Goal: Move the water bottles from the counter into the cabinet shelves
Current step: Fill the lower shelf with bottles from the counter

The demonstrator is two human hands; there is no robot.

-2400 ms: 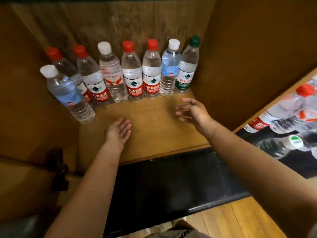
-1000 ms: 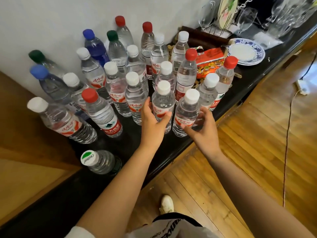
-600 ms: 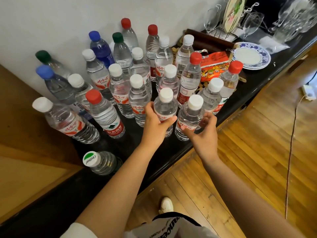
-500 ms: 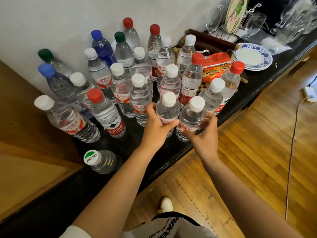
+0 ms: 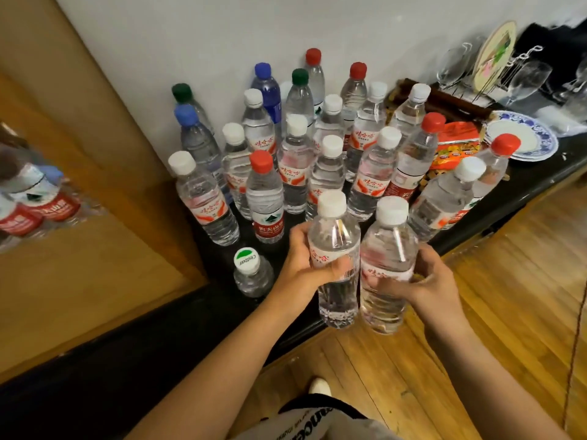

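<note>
1. Standing along a white wall: black counter point(image 5: 524, 198), wood cabinet point(image 5: 104, 160) at 9 o'clock, plank floor at 5 o'clock.
2. Gripping a white-capped bottle point(image 5: 333, 246) with the left hand point(image 5: 305, 271), fingers and thumb curling round the label, base hanging clear of the counter edge.
3. Gripping a second white-capped bottle point(image 5: 386, 262) with the right hand point(image 5: 422, 281), fingers wrapping its middle; both bottles lifted, upright, side by side and apparently touching, near centre.
4. Judging progress as early to midway: some red-labelled bottles point(image 5: 35, 204) showing blurred at 9 o'clock (apparently on a cabinet shelf), number impossible to tell.
5. Remaining on the counter from 10 to 2 o'clock: about twenty standing bottles point(image 5: 330, 144), counting roughly eleven white caps, five red, two blue, two green, plus one green-and-white cap point(image 5: 246, 258) at 8 o'clock of the hands (overlap making the count uncertain).
6. Sitting at 2 o'clock, not part of the job: blue-patterned plates point(image 5: 524, 138) and wine glasses point(image 5: 527, 81).
</note>
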